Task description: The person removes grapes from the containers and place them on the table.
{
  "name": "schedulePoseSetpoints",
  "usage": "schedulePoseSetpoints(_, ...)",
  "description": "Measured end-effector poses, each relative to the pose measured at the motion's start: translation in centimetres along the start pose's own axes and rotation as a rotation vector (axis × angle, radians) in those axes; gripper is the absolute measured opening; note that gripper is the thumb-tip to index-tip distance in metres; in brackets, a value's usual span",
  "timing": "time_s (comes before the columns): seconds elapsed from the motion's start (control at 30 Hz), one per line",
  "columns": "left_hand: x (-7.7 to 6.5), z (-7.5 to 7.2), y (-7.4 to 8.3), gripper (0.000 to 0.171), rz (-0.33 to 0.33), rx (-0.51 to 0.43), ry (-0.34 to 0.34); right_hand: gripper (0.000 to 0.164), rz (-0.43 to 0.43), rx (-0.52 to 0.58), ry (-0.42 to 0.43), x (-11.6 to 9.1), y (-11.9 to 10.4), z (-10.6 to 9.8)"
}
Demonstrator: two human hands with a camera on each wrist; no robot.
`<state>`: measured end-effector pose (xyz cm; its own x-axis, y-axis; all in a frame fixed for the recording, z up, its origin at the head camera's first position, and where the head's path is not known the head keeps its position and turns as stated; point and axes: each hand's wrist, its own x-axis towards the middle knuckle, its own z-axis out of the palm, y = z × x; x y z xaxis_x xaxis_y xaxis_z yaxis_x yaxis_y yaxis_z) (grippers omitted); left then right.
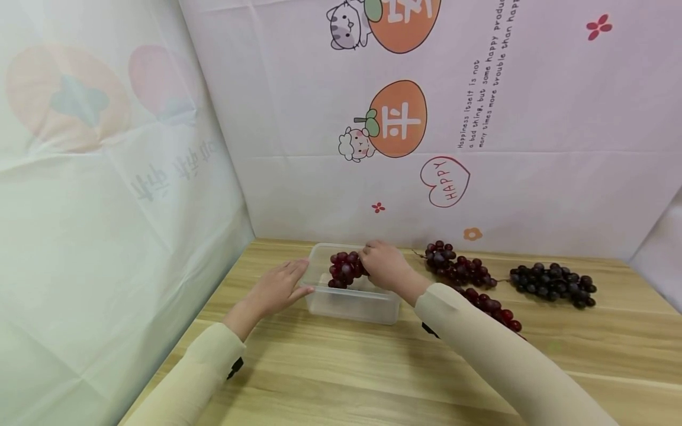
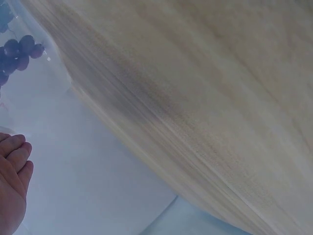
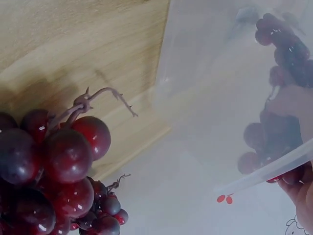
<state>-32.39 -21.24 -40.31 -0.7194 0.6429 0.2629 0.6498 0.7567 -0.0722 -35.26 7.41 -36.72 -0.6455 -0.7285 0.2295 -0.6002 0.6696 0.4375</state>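
A clear plastic container (image 1: pixel 351 307) stands on the wooden table, with a bunch of red grapes (image 1: pixel 345 270) low inside it. My right hand (image 1: pixel 385 266) reaches over its right side and grips the bunch with curled fingers. Through the cloudy wall in the right wrist view, the grapes (image 3: pixel 254 134) and part of the hand show dimly. At the container's left rim, my left hand (image 1: pixel 278 288) touches with its fingers extended and thumb near the front corner. Only part of the left hand (image 2: pixel 13 183) appears in the left wrist view.
Right of the container lie two more red bunches, one at the back (image 1: pixel 460 269) and one nearer (image 1: pixel 492 307), partly behind the right sleeve. Farther right is a black grape bunch (image 1: pixel 554 284). A printed white cloth (image 1: pixel 319 195) hangs behind the table.
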Motion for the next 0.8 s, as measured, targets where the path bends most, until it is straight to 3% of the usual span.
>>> schedulePoseSetpoints(0.2,0.06,0.03,-0.04,0.078,0.006,-0.005,0.007,0.043,0.015,-0.064,0.11,-0.25,0.19,0.36)
schedulePoseSetpoints(0.53,-0.05,-0.24,0.1,0.077,0.0,-0.022,-0.005,0.037,0.032,-0.086,0.285,-0.53,0.04,0.46)
schedulePoseSetpoints(0.8,-0.01,-0.32,0.2,0.074,-0.008,-0.02,-0.008,0.039,0.049,-0.134,0.296,-0.69,-0.02,0.36)
